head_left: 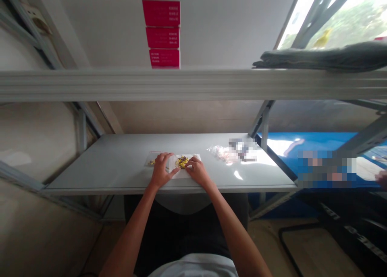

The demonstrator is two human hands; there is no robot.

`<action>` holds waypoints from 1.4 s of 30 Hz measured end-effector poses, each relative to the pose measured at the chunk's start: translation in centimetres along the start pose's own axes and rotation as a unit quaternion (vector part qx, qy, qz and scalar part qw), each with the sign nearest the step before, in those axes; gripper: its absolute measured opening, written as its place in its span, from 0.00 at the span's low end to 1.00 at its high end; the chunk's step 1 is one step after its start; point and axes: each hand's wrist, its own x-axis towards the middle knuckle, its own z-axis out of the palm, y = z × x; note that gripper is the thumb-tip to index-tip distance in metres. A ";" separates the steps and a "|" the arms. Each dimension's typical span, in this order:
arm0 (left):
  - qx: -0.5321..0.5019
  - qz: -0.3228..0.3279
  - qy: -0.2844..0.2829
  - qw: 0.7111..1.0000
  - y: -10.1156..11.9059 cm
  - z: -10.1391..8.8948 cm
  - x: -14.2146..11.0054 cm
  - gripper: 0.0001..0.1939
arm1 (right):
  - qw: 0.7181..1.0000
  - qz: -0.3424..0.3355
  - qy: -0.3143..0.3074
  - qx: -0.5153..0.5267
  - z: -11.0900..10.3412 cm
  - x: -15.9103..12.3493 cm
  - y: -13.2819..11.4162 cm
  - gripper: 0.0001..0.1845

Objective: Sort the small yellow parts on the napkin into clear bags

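A white sheet or pouch (192,156) lies on the grey shelf in front of me, with a small heap of yellow and dark bead-like pieces (182,162) on it. My left hand (162,170) rests at the sheet's left edge, thumb stretched toward the heap and fingers apart. At the heap's right side, my right hand (198,170) has its thumb and fingertips pinched together; anything between them is too small to make out. Partly under my left hand lies a transparent bag (150,159) with a few yellow pieces in it.
A crinkled transparent bag with pinkish contents (222,153) lies right of my hands, beside a pixelated patch. The upper shelf beam (181,85) crosses above, bearing red boxes (163,37) and folded dark cloth (320,58). At far right, another person's hand (381,178) shows near a blue surface.
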 end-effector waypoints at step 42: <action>0.072 0.065 -0.060 0.993 0.4 0.4 -0.1 0.31 | 0.997 -0.020 0.045 -0.052 -0.2 -0.2 -1.6 0.06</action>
